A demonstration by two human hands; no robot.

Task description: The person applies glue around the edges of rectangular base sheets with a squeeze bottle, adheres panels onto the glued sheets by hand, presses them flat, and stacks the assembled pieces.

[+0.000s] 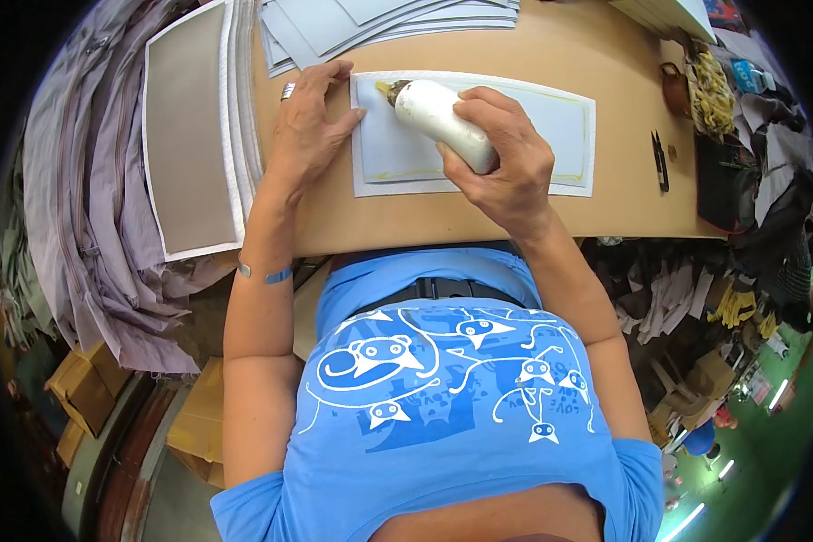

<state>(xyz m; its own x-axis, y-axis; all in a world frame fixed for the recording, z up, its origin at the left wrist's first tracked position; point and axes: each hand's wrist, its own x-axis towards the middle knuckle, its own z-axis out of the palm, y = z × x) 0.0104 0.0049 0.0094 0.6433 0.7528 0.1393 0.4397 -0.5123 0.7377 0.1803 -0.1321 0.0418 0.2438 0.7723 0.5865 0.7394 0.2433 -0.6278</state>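
Note:
My right hand (510,158) is wrapped around a white glue bottle (438,113), which is tilted with its yellowish nozzle pointing left. The nozzle tip is over the upper left part of a light blue panel (537,135). Under the panel lies a slightly larger white-edged sheet (479,79). Yellowish lines run along the panel's lower and right edges. At the left edge of these pieces is my left hand (312,122), thumb and index finger apart, the thumb touching the panel's edge. Nothing is held in it.
Light blue pieces (379,27) are stacked at the table's far side. A pile of white-edged grey panels (190,135) stands left, beside draped purple-grey fabric (81,181). To the right lie black tweezers (660,163), a brown cup-like object (673,88) and cloth scraps (712,95).

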